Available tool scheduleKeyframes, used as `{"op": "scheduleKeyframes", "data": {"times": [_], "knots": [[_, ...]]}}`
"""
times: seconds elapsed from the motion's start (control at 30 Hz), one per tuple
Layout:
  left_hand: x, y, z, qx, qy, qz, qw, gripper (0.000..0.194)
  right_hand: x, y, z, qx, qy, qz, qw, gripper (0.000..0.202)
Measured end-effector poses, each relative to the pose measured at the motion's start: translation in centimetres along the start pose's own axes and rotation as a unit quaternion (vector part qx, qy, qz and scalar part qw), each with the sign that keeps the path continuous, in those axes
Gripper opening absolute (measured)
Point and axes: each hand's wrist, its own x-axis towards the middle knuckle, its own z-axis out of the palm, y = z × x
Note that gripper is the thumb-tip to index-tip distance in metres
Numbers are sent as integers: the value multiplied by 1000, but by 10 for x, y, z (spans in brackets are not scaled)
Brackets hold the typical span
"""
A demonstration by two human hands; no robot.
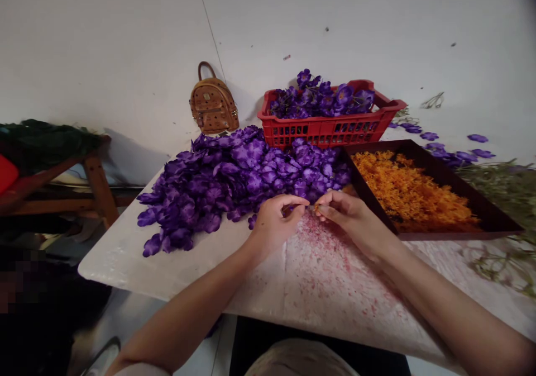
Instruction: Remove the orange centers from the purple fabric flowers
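My left hand (277, 218) and my right hand (347, 213) meet over the middle of the table, fingertips nearly touching. Between thumb and fingers of my right hand is a small orange flower centre (317, 208). My left hand is pinched too; whatever thin piece it grips is mostly hidden. Just behind my hands spreads a big heap of purple fabric petals (234, 175). To the right stands a dark tray (494, 228) filled with loose orange flower centres (412, 191).
A red plastic basket (330, 127) of assembled purple flowers stands at the back. Beside it a brown mini backpack (213, 108) leans on the wall. Green stems (502, 191) and several purple flowers (464, 155) lie right. A wooden frame (98, 180) with dark greenery stands left.
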Motion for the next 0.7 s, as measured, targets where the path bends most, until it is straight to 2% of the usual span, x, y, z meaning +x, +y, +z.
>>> {"op": "scheduleKeyframes", "data": {"times": [0.1, 0.2, 0.47, 0.6, 0.7], "knots": [[0, 2, 4, -41, 0, 3, 999, 13, -2, -5, 3, 121, 4, 52, 991, 32], [-1, 5, 6, -61, -1, -6, 998, 12, -2, -3, 7, 119, 24, 50, 991, 34], [0, 9, 5, -79, -5, -27, 997, 12, -3, 0, 8, -66, 26, -46, 996, 19], [-1, 12, 2, -149, -35, -120, 981, 18, -8, -1, 13, -175, 45, -121, 976, 7], [-1, 15, -3, -161, -54, -183, 968, 23, -10, -2, 15, -221, 34, -197, 954, 11]]}}
